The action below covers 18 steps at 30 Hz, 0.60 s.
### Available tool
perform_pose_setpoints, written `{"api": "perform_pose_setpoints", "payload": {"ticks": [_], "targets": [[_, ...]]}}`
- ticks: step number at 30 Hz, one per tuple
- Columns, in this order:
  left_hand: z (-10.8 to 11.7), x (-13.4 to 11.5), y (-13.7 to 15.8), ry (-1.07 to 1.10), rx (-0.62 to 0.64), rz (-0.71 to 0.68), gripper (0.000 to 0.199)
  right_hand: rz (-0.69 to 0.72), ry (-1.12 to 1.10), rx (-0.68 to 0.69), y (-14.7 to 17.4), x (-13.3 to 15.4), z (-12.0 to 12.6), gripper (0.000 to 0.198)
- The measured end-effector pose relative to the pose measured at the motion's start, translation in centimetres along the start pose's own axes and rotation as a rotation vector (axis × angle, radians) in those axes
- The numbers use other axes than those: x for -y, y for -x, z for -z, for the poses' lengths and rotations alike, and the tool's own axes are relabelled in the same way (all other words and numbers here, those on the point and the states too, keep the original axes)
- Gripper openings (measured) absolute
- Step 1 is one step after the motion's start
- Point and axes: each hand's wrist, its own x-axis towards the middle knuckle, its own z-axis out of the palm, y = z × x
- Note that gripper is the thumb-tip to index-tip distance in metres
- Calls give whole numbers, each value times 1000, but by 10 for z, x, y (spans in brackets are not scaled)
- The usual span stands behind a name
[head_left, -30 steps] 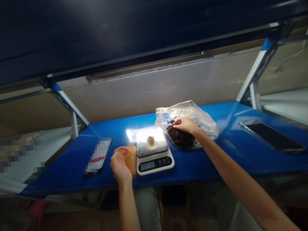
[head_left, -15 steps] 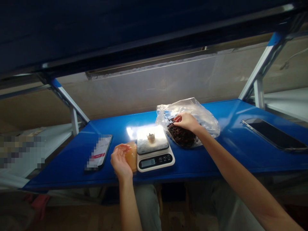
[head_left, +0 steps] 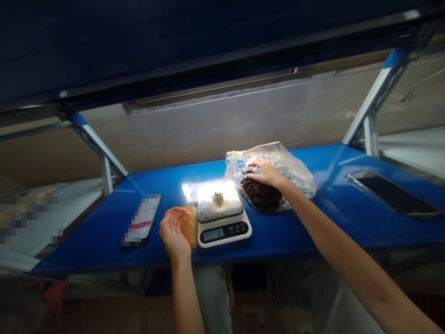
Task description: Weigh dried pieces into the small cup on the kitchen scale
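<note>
My right hand (head_left: pixel 267 173) is over a clear plastic bag (head_left: pixel 295 169) of dark dried strips (head_left: pixel 261 195), which look like tea leaves. Its thumb and fingers are apart, with nothing visible between them. To the left, a white digital scale (head_left: pixel 225 234) reads 3.6. On its plate stands a small pale cup (head_left: pixel 217 199) with dark bits in it. My left hand (head_left: pixel 174 234) rests beside the scale against a flat orange-tan packet (head_left: pixel 189 227). Its fingers are loosely bent and not wrapped round anything visible.
A phone (head_left: pixel 143 220) with a lit screen lies at the left on the blue table (head_left: pixel 100 232). Another phone (head_left: pixel 392 192), dark, lies at the right. White slanted posts (head_left: pixel 370 106) stand on both sides, and a dark panel (head_left: pixel 208 46) hangs low overhead.
My right thumb and fingers have spread apart over the dark strips after being pinched together. My left hand, the cup and the scale reading stay the same.
</note>
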Motion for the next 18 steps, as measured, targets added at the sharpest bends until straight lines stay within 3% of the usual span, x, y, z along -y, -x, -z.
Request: {"api": "perform_pose_setpoints", "payload": {"ticks": [7,18], "targets": [[1,0,0,0,-7,2,26,73,-5,94,-8,-7,-6,30],[1,1,0,-24,5,-14,27,50,-135,48,-10,-7,-4,32]]}}
